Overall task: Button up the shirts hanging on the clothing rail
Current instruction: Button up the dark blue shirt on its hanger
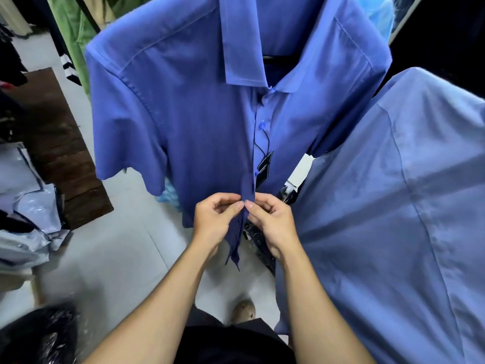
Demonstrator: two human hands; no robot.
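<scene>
A blue short-sleeved shirt (199, 114) hangs in front of me, facing me. Its upper buttons (262, 124) are closed, and a black price tag (264, 169) dangles from the front strip. My left hand (217, 219) and my right hand (273, 222) meet at the front strip about two thirds of the way down. Each hand pinches the fabric edge between thumb and forefinger, fingertips almost touching. The button between them is hidden by my fingers. Below my hands the shirt front hangs open.
A paler blue shirt (393, 219) hangs close on the right. A green garment (70, 30) and dark clothes hang at the upper left. Plastic-wrapped bundles (29, 206) lie on the floor at left beside a dark wooden board (60, 153). A black bag (39, 334) sits at the lower left.
</scene>
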